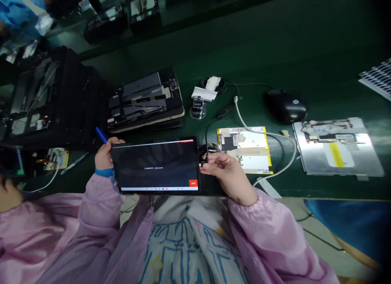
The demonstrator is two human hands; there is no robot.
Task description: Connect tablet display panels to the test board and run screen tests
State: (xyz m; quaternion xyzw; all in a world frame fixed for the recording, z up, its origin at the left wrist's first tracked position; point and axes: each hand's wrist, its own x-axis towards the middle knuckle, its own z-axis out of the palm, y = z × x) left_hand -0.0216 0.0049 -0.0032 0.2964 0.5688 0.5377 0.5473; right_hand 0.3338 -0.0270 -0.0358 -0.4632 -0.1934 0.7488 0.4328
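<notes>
A tablet screen [155, 162], lit dark with a red box in its lower right corner, is held near the table's front edge. My left hand [104, 154] is closed on its left side, and a blue pen [101, 135] sticks up from the same hand. At the tablet's right edge, the fingers of my right hand [224, 170] pinch a black cable [207, 149] near its plug; whether it is inserted is hidden. Behind my right hand lies a yellow-edged battery assembly [253, 151] with tape and a circuit board. A blue strap [104, 172] circles my left wrist.
Stacked opened tablets [143, 99] stand behind, near black trays [64, 92] at left. A counter on a stand [198, 109], a mouse [285, 105], a white cable [287, 139] and a metal panel [339, 154] lie rightward. A neighbour's hand [9, 194] is at far left.
</notes>
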